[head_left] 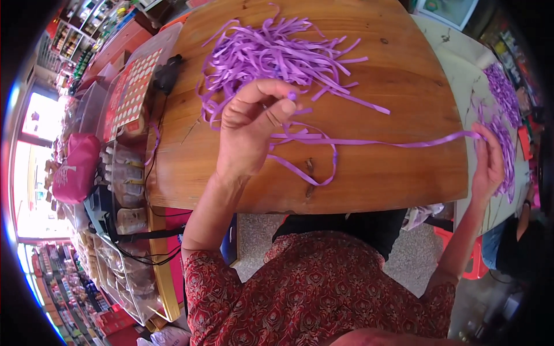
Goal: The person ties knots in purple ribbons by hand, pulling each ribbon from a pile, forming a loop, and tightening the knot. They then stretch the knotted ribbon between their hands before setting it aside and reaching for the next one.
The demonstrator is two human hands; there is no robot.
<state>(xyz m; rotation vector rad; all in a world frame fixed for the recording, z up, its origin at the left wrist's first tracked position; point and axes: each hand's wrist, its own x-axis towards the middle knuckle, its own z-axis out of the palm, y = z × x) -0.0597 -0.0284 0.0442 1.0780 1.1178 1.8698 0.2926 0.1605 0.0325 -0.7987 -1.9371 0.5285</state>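
Left fingers: the thumb and fingertips (285, 104) are pinched together on one end of a purple ribbon strip (375, 142), just at the near edge of the heap.
Left hand: the left hand (251, 130) is raised over the wooden table, palm turned toward the camera, with the forearm coming up from the lower edge.
Right fingers: the fingertips (482, 135) are closed on the other end of the same strip, which is held between thumb and fingers.
Right hand: the right hand (489, 164) is held out past the right edge of the table, well apart from the left hand.
Ribbon strip: it is stretched nearly level between the two hands, above the tabletop; a loose loop of it is seen hanging down onto the wood near the left hand.
Ribbon heap: a tangled pile of purple ribbon strips (271, 55) is spread on the far part of the table, just behind the left hand.
Table: a rounded wooden table (398, 179) is seen, bare toward its near edge.
Second heap: more purple ribbon (502, 92) is laid on a pale surface to the right.
Left side: a pink bag (75, 167) and a clear shelf of packaged goods (124, 190) are placed beside the table.
Clothing: a red patterned garment (311, 288) is worn.
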